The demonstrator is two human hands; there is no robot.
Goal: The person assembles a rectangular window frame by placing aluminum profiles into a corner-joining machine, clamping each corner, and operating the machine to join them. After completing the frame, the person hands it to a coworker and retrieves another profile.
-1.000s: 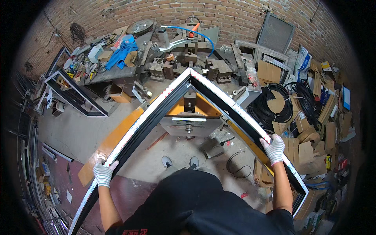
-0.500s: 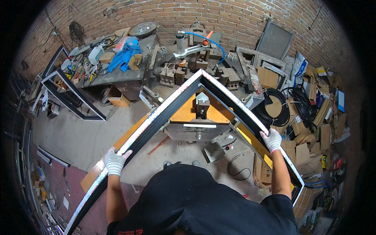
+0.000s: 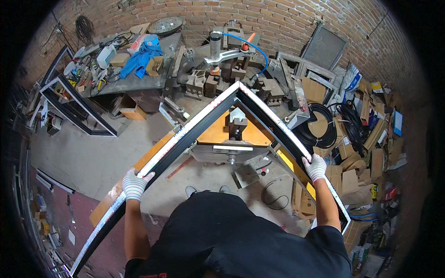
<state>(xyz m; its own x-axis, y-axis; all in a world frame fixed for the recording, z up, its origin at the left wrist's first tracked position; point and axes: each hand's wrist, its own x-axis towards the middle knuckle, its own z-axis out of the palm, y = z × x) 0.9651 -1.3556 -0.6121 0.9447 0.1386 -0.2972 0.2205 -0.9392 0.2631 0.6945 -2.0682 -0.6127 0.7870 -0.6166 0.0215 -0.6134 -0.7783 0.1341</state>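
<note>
A large angled frame (image 3: 185, 134), black with a white film-covered face, spans the view with its corner pointing away from me. My left hand (image 3: 135, 185), in a striped white glove, is closed around its left bar, thumb over the inner edge. On the right bar, my right hand (image 3: 315, 167), gloved alike, grips with the thumb on top. The frame's corner lies in front of the corner-crimping machine (image 3: 209, 135), over its orange top. A metal block (image 3: 238, 119) on the machine stands inside the angle of the corner. The frame's near side is out of view.
A workbench (image 3: 132, 85) with tools and a blue cloth (image 3: 142, 56) stands at the back left. Another black-and-white frame (image 3: 92, 118) leans there. Cardboard pieces (image 3: 357, 180) and a black hose coil (image 3: 320, 127) crowd the right. A blue air hose (image 3: 259, 48) arches over the machine.
The view has shifted slightly, so the surroundings sit a little further left. Both hands keep their hold on the frame; its corner stays at nearly the same place by the machine.
</note>
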